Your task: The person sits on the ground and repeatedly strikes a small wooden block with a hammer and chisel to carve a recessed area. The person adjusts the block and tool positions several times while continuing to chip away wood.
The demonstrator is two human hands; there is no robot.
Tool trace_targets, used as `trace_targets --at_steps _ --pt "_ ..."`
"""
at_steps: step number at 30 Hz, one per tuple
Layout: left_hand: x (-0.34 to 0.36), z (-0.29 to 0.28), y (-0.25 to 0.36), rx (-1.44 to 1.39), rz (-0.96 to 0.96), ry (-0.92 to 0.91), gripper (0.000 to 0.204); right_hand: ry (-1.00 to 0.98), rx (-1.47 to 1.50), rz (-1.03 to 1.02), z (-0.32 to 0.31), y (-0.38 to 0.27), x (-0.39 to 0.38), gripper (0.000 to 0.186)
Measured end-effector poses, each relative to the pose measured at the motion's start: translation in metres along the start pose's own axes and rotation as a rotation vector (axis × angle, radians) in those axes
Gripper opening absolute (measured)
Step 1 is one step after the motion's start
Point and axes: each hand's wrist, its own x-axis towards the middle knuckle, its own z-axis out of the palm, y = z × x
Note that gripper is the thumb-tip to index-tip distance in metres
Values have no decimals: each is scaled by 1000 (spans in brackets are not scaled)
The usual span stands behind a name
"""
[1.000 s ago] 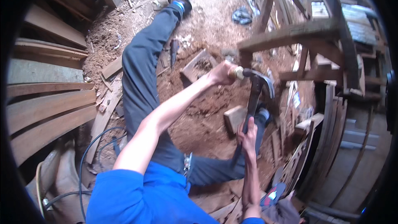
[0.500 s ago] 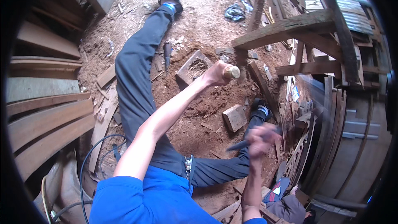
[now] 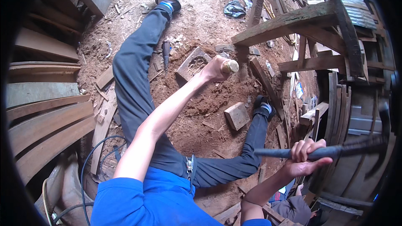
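My left hand [image 3: 215, 69] is wrapped round an upright wooden tool handle with a pale round end [image 3: 230, 66]. The tool's lower part is hidden beneath the hand. Just behind that hand, a wooden block [image 3: 184, 73] with a hollow full of shavings lies on the sawdust. Out to the right, my right hand [image 3: 307, 155] grips a hammer [image 3: 343, 151] by its blue-grey handle. The hammer's dark curved head is blurred and points to the far right. A dark pointed tool [image 3: 166, 54] rests beside my left leg.
A smaller wood block [image 3: 237, 116] sits near my right foot. Curved boards [image 3: 50, 121] are stacked at left, beside a black cable [image 3: 90, 159]. A timber frame [image 3: 289, 24] stands at upper right. Another person's trousers [image 3: 293, 210] show at lower right, below my right arm.
My right hand has swung the hammer outward to the right, away from my left hand. My left hand keeps its hold on the handle, nearly still.
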Motion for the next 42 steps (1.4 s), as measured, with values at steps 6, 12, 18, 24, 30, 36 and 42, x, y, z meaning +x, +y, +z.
trace_targets --at_steps 6,12,18,24,30,36,42 --pt "3 -4 3 74 -56 -20 25 -127 -662 562 10 118 -42 56" --pt "8 -4 -3 -104 80 -24 16 117 -223 814 -29 86 -45 53" --pt "8 0 -4 -31 59 77 12 -30 80 68 -1 -17 7 56" --pt "6 0 -3 2 -34 85 16 -17 -573 571 19 88 -20 53" --pt "12 4 -10 -71 83 94 17 34 -290 817 -22 81 -26 56" --pt "11 2 -14 -14 -34 43 16 -81 157 182 -2 -11 28 55" --pt "11 1 -8 43 -91 64 12 -52 -393 735 14 78 -1 48"
